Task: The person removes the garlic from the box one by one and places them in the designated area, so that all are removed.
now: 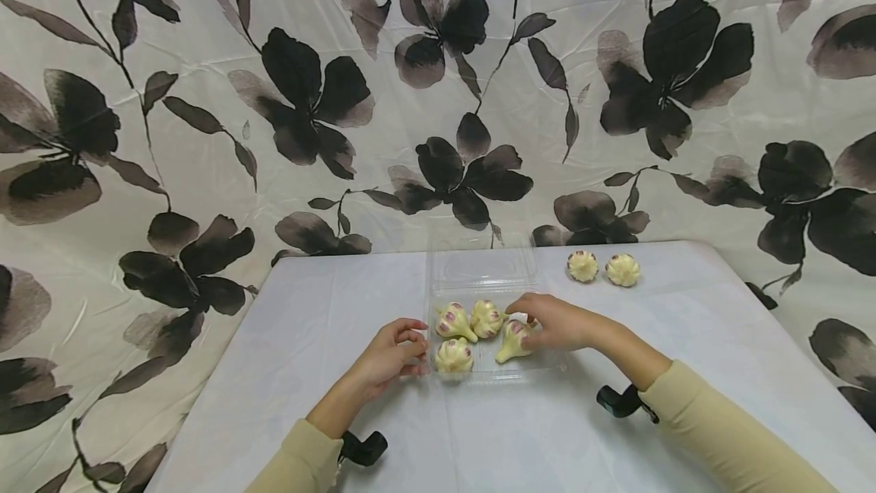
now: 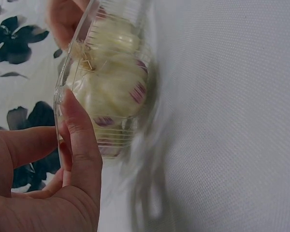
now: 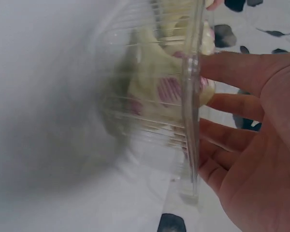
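Observation:
A clear plastic clamshell box [image 1: 479, 371] lies on the table with its lid [image 1: 482, 265] folded back. Several garlic bulbs, cream with purple streaks, sit in the tray, among them one at front left [image 1: 454, 356]. My left hand [image 1: 391, 356] pinches the box's left rim; the left wrist view shows the thumb [image 2: 77, 125] against that edge. Over the tray's right side, my right hand [image 1: 557, 322] holds a garlic bulb [image 1: 513, 342] between thumb and fingers. Through the ribbed wall, the right wrist view shows that bulb [image 3: 166, 92] low inside the box.
Two more garlic bulbs, one on the left [image 1: 582, 266] and one on the right [image 1: 623, 270], lie near the table's back edge, right of the lid. A white cloth covers the table [image 1: 328, 303]. Behind it hangs a floral curtain [image 1: 383, 135].

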`<act>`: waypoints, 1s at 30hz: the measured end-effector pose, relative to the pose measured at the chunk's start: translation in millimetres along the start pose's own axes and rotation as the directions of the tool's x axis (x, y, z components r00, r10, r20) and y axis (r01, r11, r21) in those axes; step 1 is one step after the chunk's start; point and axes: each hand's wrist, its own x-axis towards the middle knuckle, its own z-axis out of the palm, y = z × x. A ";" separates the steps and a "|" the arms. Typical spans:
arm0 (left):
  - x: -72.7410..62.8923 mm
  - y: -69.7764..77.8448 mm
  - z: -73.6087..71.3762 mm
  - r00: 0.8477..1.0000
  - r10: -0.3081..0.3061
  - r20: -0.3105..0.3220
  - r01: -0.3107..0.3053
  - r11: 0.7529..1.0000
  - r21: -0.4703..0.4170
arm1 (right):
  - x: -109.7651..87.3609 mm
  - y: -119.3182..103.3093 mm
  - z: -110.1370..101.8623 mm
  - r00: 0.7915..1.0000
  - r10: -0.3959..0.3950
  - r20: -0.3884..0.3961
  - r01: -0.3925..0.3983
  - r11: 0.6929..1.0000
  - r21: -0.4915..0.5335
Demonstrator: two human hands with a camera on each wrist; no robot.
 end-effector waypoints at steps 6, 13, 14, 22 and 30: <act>0.6 -0.3 0.0 1.000 0.001 -0.001 -0.001 1.000 0.003 | 0.2 -2.2 -2.6 0.997 -0.039 0.072 0.036 0.999 0.036; -0.1 -0.1 0.4 1.000 -0.003 -0.006 0.003 1.000 0.009 | 6.2 -2.0 3.6 0.996 -0.051 0.076 0.047 0.997 0.058; -0.2 -0.1 0.4 1.000 -0.003 -0.006 0.003 1.000 0.009 | 7.3 -2.2 4.9 0.996 -0.047 0.073 0.043 0.997 0.060; -0.1 0.2 0.4 1.000 -0.003 -0.001 0.003 1.000 0.010 | 15.6 -2.2 12.5 0.998 -0.025 0.060 0.020 0.998 0.067; -0.3 1.2 0.5 1.000 -0.006 0.001 0.006 1.000 0.009 | 16.1 -1.8 9.7 0.998 -0.018 0.052 0.012 0.994 0.111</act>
